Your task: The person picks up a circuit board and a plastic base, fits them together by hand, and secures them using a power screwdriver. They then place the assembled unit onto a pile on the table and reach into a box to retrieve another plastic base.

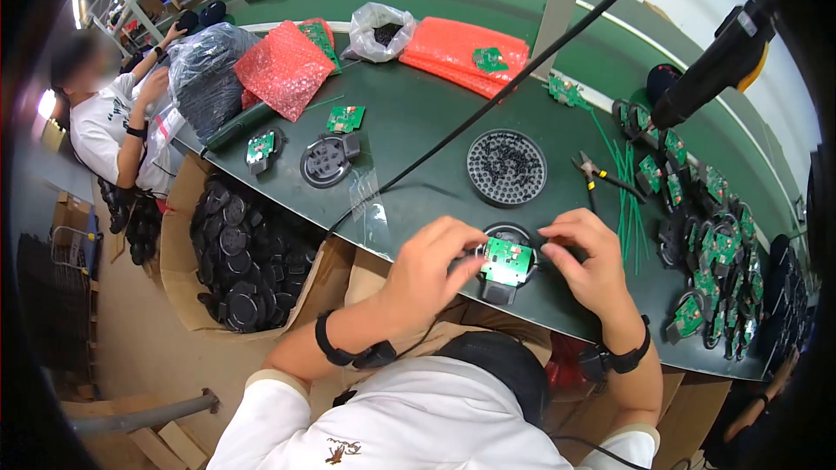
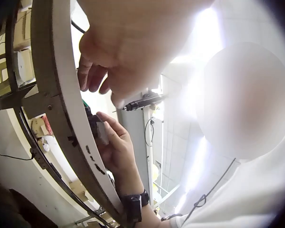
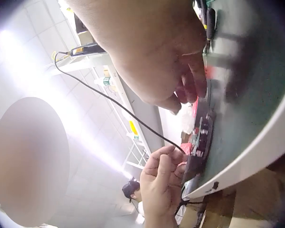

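Note:
A green circuit board [image 1: 508, 259] lies over a round black plastic housing [image 1: 509, 231] near the table's front edge. My left hand [image 1: 427, 274] pinches the board's left edge, thumb in front and fingertips behind. On the other side my right hand [image 1: 592, 261] hovers with bent, relaxed fingers and thumb just off the housing's right rim. Nothing shows between thumb and fingers of my right hand [image 3: 152, 61] in its own wrist view. There the left hand [image 3: 161, 183] is at the housing's edge. Left wrist view shows the right hand [image 2: 119, 149] beyond the housing.
A round black tray [image 1: 507, 167] of small black parts stands behind the work. To its right lie pliers [image 1: 601, 176], green sticks [image 1: 627, 200] and a pile of boards in housings [image 1: 718, 244]. A carton of black housings [image 1: 178, 270] stands at left. A black cable [image 1: 488, 109] crosses overhead.

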`<state>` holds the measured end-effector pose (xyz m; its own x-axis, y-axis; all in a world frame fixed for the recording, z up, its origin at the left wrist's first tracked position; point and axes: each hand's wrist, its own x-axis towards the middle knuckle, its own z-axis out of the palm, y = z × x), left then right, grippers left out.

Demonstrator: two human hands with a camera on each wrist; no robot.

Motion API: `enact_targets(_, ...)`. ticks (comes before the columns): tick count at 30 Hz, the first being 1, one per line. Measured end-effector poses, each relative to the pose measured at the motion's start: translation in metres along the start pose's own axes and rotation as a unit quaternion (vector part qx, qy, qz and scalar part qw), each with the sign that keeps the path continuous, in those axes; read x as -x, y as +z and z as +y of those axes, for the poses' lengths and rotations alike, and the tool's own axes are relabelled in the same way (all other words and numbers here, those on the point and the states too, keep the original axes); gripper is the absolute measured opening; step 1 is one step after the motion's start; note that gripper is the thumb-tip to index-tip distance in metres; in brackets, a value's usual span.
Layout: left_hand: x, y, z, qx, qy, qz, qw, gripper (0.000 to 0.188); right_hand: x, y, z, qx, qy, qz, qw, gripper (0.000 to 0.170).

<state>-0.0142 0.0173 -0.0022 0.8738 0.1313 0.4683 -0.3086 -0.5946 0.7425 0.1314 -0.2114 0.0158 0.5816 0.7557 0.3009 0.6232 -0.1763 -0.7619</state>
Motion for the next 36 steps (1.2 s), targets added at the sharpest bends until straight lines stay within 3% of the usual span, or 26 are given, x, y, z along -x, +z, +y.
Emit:
enact_targets(2,-0.025,-0.003,-0.004,-0.078,-0.03,-0.002,0.996,0.023,0.001,-0.005,0.006,-0.067,0.053,0.117,0.989,0.014)
enact_targets(3,-0.039,-0.001,-0.007,-0.09,0.002,0.015,0.996,0.016,0.001,-0.013,0.001,-0.078,0.064,0.142,0.985,0.008)
enact_targets(6,-0.076,0.014,-0.024,-0.197,0.009,0.009,0.98,0.014,-0.001,-0.037,-0.008,-0.066,0.085,0.255,0.961,0.009)
enact_targets(10,-0.094,0.034,-0.049,-0.267,-0.036,-0.018,0.963,0.013,-0.041,-0.086,-0.009,0.009,-0.073,0.435,0.897,0.037)
enact_targets(13,-0.096,0.039,-0.056,-0.278,-0.029,-0.007,0.96,0.012,-0.076,-0.105,-0.035,-0.006,-0.099,0.419,0.903,0.05)
enact_targets(15,-0.097,0.036,-0.056,-0.281,-0.024,-0.022,0.959,0.011,-0.094,-0.113,-0.049,-0.177,-0.101,0.335,0.92,0.051)
enact_targets(16,-0.097,0.037,-0.057,-0.279,-0.021,-0.019,0.96,0.011,-0.1,-0.116,-0.052,-0.173,-0.105,0.335,0.92,0.051)
enact_targets(18,-0.096,0.037,-0.057,-0.284,-0.022,-0.011,0.959,0.011,-0.109,-0.122,-0.06,-0.284,-0.117,0.257,0.916,0.047)
enact_targets(23,-0.092,0.037,-0.061,-0.304,-0.009,-0.006,0.953,0.015,-0.116,-0.12,-0.067,-0.291,-0.138,0.261,0.91,0.032)
enact_targets(26,-0.094,0.039,-0.062,-0.306,0.003,0.006,0.952,0.016,-0.115,-0.121,-0.07,-0.344,-0.167,0.202,0.902,0.04)
enact_targets(28,-0.099,0.039,-0.058,-0.282,-0.035,0.03,0.958,0.014,-0.109,-0.11,-0.084,-0.468,-0.178,0.141,0.854,0.049)
enact_targets(29,-0.1,0.038,-0.058,-0.253,-0.049,0.032,0.966,0.012,-0.107,-0.113,-0.08,-0.46,-0.194,0.095,0.862,0.058)
enact_targets(30,-0.1,0.035,-0.053,-0.253,-0.049,0.033,0.966,0.012,-0.105,-0.111,-0.082,-0.458,-0.195,0.093,0.862,0.058)
enact_targets(32,-0.097,0.028,-0.044,-0.127,-0.013,0.036,0.991,0.011,-0.1,-0.102,-0.086,-0.486,-0.15,0.104,0.855,0.063)
enact_targets(36,-0.085,0.005,-0.017,0.011,-0.049,-0.022,0.999,0.01,-0.091,-0.104,-0.079,-0.449,-0.18,0.013,0.875,0.047)
